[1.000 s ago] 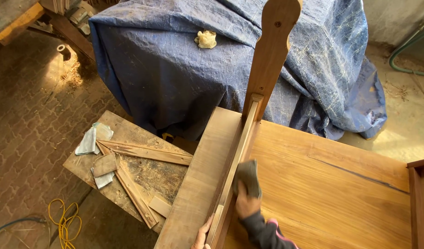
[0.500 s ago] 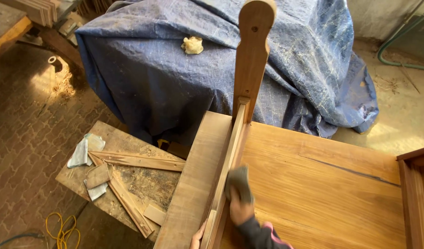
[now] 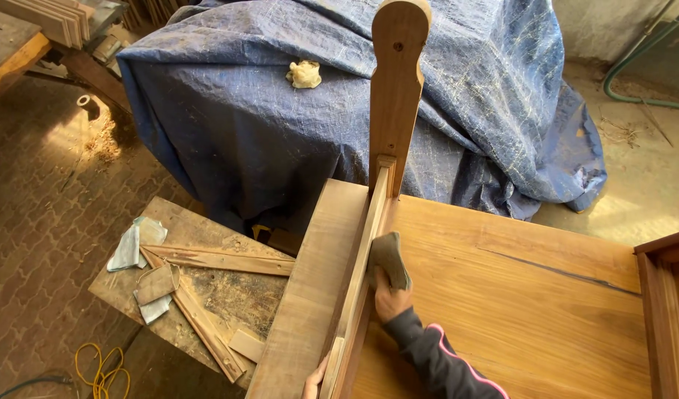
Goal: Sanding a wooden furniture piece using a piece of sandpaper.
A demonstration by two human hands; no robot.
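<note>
Right hand, fingers closed on a folded sandpaper sheet, pressing it against the upright wooden rail. Left hand fingertips curl over the rail's near end; grip extent cannot be told.

The single head-worn camera is looking steeply down from above and close onto the wooden panel and its upright post, facing forward toward a blue tarp, with brick floor showing at left.
</note>
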